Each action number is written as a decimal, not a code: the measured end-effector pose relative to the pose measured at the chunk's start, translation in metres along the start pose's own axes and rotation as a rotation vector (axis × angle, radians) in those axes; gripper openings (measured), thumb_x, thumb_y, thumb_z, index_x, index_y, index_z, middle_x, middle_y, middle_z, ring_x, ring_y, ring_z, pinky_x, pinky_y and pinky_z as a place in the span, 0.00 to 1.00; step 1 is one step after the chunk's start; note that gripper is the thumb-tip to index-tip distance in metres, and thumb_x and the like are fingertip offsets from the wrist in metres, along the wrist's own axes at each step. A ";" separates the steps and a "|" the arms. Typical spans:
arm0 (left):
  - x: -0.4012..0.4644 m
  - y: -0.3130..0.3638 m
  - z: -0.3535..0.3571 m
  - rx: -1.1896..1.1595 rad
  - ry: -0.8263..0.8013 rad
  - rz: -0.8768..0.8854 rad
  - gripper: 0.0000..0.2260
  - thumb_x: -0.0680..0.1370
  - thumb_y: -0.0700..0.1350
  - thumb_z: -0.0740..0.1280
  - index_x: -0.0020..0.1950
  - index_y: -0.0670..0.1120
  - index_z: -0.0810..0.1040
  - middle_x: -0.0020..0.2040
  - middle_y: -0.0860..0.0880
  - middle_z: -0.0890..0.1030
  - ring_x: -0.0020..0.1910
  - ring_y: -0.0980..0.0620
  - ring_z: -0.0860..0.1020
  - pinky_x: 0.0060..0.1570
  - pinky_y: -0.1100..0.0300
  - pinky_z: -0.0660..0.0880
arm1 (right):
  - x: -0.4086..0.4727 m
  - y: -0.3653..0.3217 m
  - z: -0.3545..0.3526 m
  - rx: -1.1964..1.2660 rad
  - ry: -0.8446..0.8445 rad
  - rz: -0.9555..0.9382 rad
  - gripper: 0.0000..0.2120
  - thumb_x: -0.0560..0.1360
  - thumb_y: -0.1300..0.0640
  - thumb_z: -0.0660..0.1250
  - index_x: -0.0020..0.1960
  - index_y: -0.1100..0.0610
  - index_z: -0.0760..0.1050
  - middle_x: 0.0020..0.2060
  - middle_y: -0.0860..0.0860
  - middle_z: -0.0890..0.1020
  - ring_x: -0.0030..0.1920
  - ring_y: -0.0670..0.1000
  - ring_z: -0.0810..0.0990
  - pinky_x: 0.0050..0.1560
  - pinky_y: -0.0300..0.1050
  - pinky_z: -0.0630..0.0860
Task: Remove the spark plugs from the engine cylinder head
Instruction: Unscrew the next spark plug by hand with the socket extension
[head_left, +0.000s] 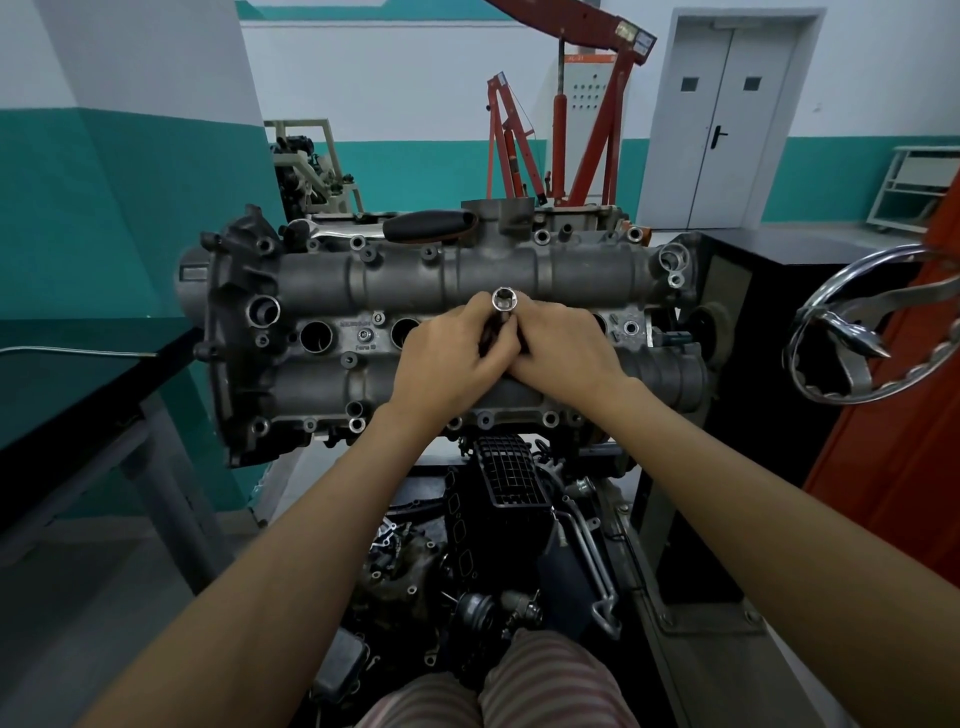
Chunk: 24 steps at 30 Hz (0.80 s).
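- Engine cylinder head (322, 280) sat across the stand at mid-frame, long side left to right; two open plug wells (315, 335) showed in its middle row, left of the hands.
- Left hand (451, 358) and right hand (563, 353) met over the centre of the head, touching each other.
- Fingers of both curled round a socket tool (504, 301), its open chrome end up.
- No spark plug itself could be made out.
- Black-handled tool (428, 225) lay on the head's far edge.
- Chrome handwheel (872, 332) at right.
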<state>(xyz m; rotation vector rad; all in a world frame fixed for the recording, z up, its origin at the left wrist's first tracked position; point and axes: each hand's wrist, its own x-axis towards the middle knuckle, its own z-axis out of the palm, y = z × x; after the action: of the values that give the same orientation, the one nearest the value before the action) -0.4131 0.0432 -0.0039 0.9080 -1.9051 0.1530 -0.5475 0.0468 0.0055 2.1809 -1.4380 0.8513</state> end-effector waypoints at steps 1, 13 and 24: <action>0.000 0.000 0.000 0.001 0.007 0.005 0.12 0.76 0.50 0.60 0.42 0.42 0.75 0.30 0.56 0.69 0.29 0.54 0.67 0.31 0.61 0.59 | 0.000 0.000 0.000 -0.018 -0.006 0.001 0.14 0.74 0.50 0.58 0.52 0.58 0.72 0.42 0.53 0.81 0.43 0.57 0.79 0.35 0.45 0.66; 0.001 -0.003 0.001 -0.068 0.021 0.009 0.15 0.77 0.54 0.59 0.33 0.49 0.66 0.27 0.55 0.68 0.28 0.53 0.68 0.29 0.60 0.60 | 0.000 -0.001 -0.002 -0.027 -0.014 -0.013 0.16 0.75 0.48 0.57 0.53 0.59 0.72 0.44 0.54 0.81 0.43 0.58 0.80 0.38 0.49 0.72; 0.000 -0.004 0.002 -0.061 0.021 -0.002 0.14 0.77 0.50 0.63 0.33 0.49 0.69 0.26 0.54 0.67 0.27 0.52 0.68 0.31 0.60 0.59 | 0.000 -0.001 -0.002 -0.049 -0.031 0.014 0.17 0.75 0.47 0.57 0.50 0.56 0.78 0.42 0.54 0.83 0.44 0.57 0.80 0.39 0.47 0.71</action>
<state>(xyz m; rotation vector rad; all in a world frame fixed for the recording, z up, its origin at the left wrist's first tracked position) -0.4116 0.0395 -0.0056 0.8639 -1.8798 0.1024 -0.5473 0.0483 0.0071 2.1592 -1.4751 0.7817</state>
